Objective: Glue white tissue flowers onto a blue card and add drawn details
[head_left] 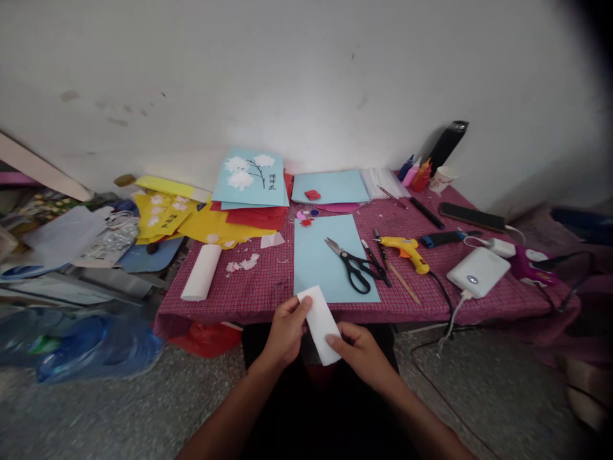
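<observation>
Over my lap, just off the table's front edge, I hold a folded strip of white tissue paper [320, 324] tilted between both hands. My left hand [287, 331] pinches its upper left end, thumb on top. Lower on the right side, my right hand [360, 350] grips it with the thumb pressed on its face. Beyond the hands, black-handled scissors [357, 265] lie with blades apart on a light blue sheet [318, 255]. A flattened white paper roll [203, 273] and torn white scraps [242, 263] rest to the left.
A yellow glue gun [407, 251], a white power bank [479, 271] and cables occupy the right of the checked tablecloth [258, 300]. At the back stand paint bottles [421, 176] and a black flask [447, 147]. Blue cards with white flowers [251, 179] lie on coloured paper.
</observation>
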`<state>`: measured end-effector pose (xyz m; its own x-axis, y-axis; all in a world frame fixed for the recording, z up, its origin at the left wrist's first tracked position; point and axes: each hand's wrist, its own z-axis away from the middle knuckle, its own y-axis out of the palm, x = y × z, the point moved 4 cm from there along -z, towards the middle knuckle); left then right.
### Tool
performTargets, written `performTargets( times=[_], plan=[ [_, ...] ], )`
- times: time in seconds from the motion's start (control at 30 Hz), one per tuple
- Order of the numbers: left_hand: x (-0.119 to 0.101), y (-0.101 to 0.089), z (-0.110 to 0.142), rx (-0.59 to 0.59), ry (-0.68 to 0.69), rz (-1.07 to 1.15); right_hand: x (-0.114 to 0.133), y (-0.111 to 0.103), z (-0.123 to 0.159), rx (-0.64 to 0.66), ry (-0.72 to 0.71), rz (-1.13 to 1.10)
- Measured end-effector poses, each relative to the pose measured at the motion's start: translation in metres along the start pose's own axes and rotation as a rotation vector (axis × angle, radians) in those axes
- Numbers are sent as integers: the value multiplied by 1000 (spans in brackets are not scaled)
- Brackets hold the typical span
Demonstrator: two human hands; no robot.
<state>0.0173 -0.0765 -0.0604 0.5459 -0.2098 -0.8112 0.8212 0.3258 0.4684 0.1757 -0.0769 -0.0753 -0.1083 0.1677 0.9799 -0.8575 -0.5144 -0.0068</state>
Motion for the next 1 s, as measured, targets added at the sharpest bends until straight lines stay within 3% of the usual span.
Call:
performTargets(
  times=[0.13, 0.33, 0.47, 1.0],
  plan=[
    [1, 1, 0, -65, -20, 94, -7, 1, 0, -31, 60, -122],
    [3, 2, 2, -72, -36, 175, -8, 1, 4, -85, 77, -179],
    [3, 1, 1, -74, -47, 184, -7, -1, 6, -86, 67, -200],
    [1, -12, -2, -102, -42, 132, -1, -25, -1, -313, 7, -173]
  ],
)
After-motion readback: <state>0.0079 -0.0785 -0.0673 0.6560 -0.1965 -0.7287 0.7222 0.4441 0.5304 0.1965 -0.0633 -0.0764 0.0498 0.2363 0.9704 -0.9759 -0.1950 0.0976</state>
